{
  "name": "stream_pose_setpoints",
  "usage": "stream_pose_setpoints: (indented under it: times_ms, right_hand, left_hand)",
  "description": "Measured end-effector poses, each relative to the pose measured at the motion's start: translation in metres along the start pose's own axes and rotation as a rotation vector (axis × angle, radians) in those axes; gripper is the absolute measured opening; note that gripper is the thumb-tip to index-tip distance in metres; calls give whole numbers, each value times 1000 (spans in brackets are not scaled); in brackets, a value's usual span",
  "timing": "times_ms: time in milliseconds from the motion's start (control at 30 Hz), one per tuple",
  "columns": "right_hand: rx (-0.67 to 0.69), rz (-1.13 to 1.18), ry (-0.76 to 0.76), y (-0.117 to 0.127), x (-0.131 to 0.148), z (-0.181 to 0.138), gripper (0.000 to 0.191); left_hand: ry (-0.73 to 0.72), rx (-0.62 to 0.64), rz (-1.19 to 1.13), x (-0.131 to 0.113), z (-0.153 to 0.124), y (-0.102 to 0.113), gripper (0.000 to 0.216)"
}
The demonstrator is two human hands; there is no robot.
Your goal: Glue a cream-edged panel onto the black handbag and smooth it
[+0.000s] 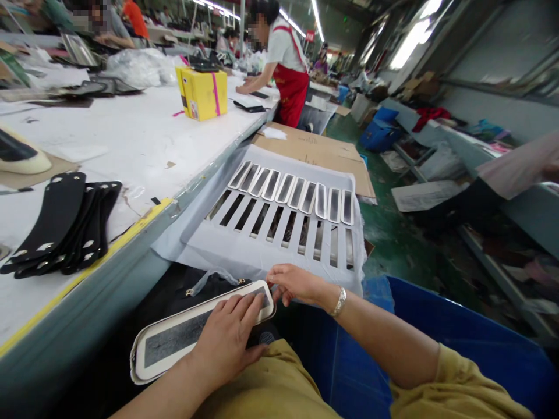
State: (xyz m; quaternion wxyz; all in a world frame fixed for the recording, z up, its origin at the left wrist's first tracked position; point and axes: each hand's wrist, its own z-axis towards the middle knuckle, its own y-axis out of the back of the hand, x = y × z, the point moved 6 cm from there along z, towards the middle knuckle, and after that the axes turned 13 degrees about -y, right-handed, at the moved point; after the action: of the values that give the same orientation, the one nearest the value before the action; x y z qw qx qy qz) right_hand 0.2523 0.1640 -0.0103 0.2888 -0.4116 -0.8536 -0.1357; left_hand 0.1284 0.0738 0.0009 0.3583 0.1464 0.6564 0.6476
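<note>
An oblong panel (174,340) with rounded ends, a cream rim and a dark grey strip down its middle lies slanted at my lap. Across its upper half, my left hand (229,331) rests flat, fingers stretched out. My right hand (294,282), with a bracelet on the wrist, pinches at the panel's far right end; the fingertips partly hide what is between them. Just behind is a black piece with metal fittings (213,288), partly covered. Beyond my hands, a pale sheet with long slots (262,233) carries a row of several smaller white-rimmed strips (283,188).
Left is a white worktable (144,139) with a yellow edge, stacked black straps (65,224) and a yellow box (203,93). A blue bin (437,343) stands at my right. Cardboard (314,148) lies behind the slotted sheet. A person in a red apron (290,87) works farther off.
</note>
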Motion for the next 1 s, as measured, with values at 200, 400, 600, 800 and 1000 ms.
stream_pose_setpoints:
  times_ms: [200, 400, 600, 800, 1000]
  right_hand:
    - [-118, -387, 49, -8, 3, -7, 7]
    - [-370, -713, 305, -6, 36, -16, 19]
    - [-351, -577, 467, -2, 41, -8, 25]
    - [-207, -811, 403, 11, 23, 4, 24]
    - [109, -631, 166, 14, 3, 20, 24]
  left_hand:
    - [4, 35, 12, -1, 3, -6, 76]
    - [-10, 99, 68, -4, 2, -15, 72]
    - [-37, 119, 83, -5, 1, -16, 75]
    - [-9, 12, 122, -1, -5, -20, 68]
    - [16, -75, 122, 0, -4, -16, 64]
